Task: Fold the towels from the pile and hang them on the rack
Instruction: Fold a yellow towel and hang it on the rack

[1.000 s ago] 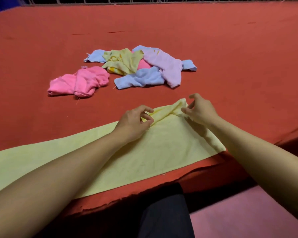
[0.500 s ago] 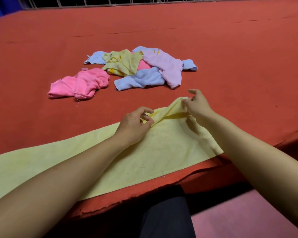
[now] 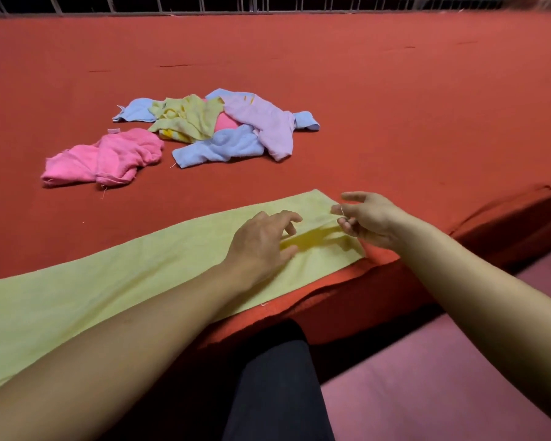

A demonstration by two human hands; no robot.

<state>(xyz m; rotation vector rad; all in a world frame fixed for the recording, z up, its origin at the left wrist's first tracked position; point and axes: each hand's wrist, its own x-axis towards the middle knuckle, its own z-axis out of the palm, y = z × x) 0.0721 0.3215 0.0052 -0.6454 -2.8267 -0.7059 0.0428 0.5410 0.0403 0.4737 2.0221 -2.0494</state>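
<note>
The left hand (image 3: 261,246) rests palm-down on the yellow towel (image 3: 115,291), fingers loosely spread. The right hand (image 3: 368,219), just beside the towel's right end, pinches its edge; the grip is hard to make out. Beyond the hands lie the towel pile (image 3: 223,128) and a pink towel (image 3: 109,159).

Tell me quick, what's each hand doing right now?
Left hand: open, fingers spread, resting on the yellow towel.
Right hand: pinching the towel's edge between thumb and fingertips.
</note>
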